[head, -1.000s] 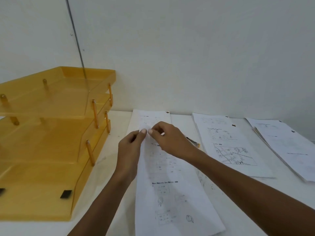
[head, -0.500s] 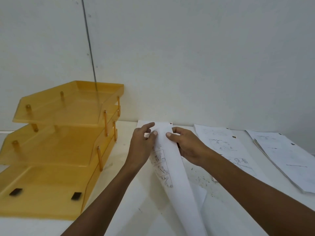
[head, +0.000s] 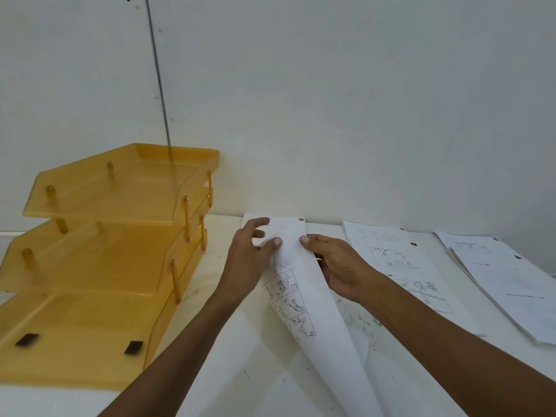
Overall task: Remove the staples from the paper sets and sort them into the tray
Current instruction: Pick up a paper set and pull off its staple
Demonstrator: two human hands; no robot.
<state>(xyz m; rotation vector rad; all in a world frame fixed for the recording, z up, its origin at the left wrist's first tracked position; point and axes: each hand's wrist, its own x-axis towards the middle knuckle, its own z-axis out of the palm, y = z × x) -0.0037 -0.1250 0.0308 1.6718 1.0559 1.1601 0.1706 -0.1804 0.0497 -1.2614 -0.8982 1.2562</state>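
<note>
My left hand and right hand pinch the white printed sheet, flat earlier, now curled; amber three-tier plastic tray left, white paper sets right.

Tray left on tabletop, by wall. Right of it, three sets in row: first set nearest, second set, third set rightmost.

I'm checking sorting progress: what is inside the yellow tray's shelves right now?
No paper shows in the yellow tray; its bottom shelf shows only two black patches. The rear of the middle and bottom shelves is covered by the shelves above, so I cannot be sure there.
</note>
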